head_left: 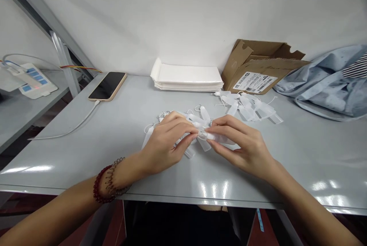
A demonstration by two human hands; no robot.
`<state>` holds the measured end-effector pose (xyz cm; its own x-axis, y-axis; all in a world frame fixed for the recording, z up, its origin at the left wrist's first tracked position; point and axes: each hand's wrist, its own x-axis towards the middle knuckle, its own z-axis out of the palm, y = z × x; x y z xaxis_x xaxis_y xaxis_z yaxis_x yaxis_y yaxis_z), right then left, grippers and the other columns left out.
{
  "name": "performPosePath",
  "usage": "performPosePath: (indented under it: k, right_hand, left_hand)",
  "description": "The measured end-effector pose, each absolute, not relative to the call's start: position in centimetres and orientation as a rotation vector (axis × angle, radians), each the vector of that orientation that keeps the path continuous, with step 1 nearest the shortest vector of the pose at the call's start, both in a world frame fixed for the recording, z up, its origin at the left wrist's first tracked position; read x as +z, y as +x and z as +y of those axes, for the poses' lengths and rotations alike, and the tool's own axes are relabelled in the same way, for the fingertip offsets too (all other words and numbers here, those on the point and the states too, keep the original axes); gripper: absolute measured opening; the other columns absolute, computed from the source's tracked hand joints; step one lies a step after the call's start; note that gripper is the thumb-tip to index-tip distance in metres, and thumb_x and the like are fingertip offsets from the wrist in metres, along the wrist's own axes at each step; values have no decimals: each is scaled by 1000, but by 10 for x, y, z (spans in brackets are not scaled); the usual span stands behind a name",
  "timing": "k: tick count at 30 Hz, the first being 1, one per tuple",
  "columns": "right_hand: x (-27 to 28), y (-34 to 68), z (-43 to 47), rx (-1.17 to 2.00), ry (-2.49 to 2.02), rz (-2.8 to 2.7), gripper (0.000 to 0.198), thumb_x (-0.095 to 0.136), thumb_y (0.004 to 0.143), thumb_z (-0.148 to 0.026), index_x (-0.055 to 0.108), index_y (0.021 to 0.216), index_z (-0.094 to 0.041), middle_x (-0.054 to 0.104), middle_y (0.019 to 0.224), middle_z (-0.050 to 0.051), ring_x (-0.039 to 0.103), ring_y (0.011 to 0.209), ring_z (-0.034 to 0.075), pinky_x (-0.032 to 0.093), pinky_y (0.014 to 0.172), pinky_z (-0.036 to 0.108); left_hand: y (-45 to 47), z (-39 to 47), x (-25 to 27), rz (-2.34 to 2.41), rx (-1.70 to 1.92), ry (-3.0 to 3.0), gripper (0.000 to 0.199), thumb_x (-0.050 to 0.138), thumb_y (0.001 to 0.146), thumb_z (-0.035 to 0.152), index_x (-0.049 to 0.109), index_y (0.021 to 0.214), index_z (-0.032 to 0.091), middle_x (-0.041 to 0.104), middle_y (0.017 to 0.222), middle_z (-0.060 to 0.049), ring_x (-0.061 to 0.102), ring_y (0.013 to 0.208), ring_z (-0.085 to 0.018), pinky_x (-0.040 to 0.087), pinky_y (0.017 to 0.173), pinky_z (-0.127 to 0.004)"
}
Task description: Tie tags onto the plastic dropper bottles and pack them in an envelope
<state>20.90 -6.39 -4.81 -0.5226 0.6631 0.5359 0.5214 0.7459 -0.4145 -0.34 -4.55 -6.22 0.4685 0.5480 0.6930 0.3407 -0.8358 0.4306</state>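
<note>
Right hand (241,140): thumb and fingertips pinched on a translucent white piece (220,139), over the grey table (123,96). Left hand (168,142): thumb and forefinger pinched on a thin strand (201,134) at that piece's left end, fingertips near the right's. Loose similar pieces (205,115) beneath and behind both hands. Farther off, right: second pile (248,109), before a cardboard box (233,68). White stack (187,74) left of box; phone (107,86), cable attached, farther left; blue cloth (323,85) far right

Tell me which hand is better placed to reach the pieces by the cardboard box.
Probably the right hand: it is nearer those translucent pieces than the left hand, though it pinches another piece.
</note>
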Motion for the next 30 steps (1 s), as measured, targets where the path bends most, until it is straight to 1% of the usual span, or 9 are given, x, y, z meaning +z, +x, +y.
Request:
performPosePath:
  k: [4,11,14,17,20,23,28,30]
  right_hand:
    - [-51,209,-66,221,-875,-2308,20,57,85,-12,60,105,-14,59,98,9,62,82,15,52,68,27]
    - [-54,204,-67,217,-827,-2315,14,55,85,-10,59,98,-13,60,93,10,61,75,13,52,63,24]
    - [-55,203,-68,233,-814,-2330,9,54,85,-10,57,92,-14,61,88,9,60,71,13,50,58,23]
    - [-53,203,-69,304,-800,-2308,5,55,84,-13,54,87,-16,59,78,5,57,65,11,47,54,22]
    - [-49,201,-70,364,-822,-2273,5,53,82,-13,53,84,-17,56,69,1,52,57,9,43,49,20]
    - [-48,199,-70,360,-843,-2230,9,46,85,-13,52,81,-18,55,66,1,48,53,9,40,47,21]
    - [-48,195,-71,395,-899,-2179,17,41,89,-13,53,79,-18,56,63,1,47,51,9,39,47,22]
    - [-49,195,-71,402,-905,-2176,18,40,89,-13,52,77,-18,56,62,1,46,51,9,39,47,22]
  left_hand:
    - [-5,-46,-65,731,1265,2607,11,58,85,8,59,91,17,67,81,-3,54,81,-16,49,74,-32]
    - [-3,-48,-69,705,1240,2764,14,58,81,2,57,89,14,66,81,-5,52,78,-17,48,70,-34]
    - [-1,-51,-69,668,1231,2824,15,57,79,-1,57,88,12,66,80,-7,52,78,-19,48,67,-35]
    - [2,-56,-72,618,1187,2875,15,54,78,-2,57,86,11,65,78,-8,52,79,-20,47,67,-35]
    - [4,-60,-76,588,1101,2907,15,49,80,-1,58,81,11,62,75,-7,51,78,-19,46,68,-35]
    - [5,-62,-78,609,1079,2893,17,46,81,0,58,80,11,61,73,-7,51,77,-19,46,68,-35]
    - [6,-63,-74,684,1135,2848,19,46,81,-2,58,85,12,63,77,-7,51,79,-19,47,70,-35]
    - [6,-64,-74,679,1141,2857,19,45,82,-2,58,84,12,62,76,-7,51,78,-19,47,69,-34]
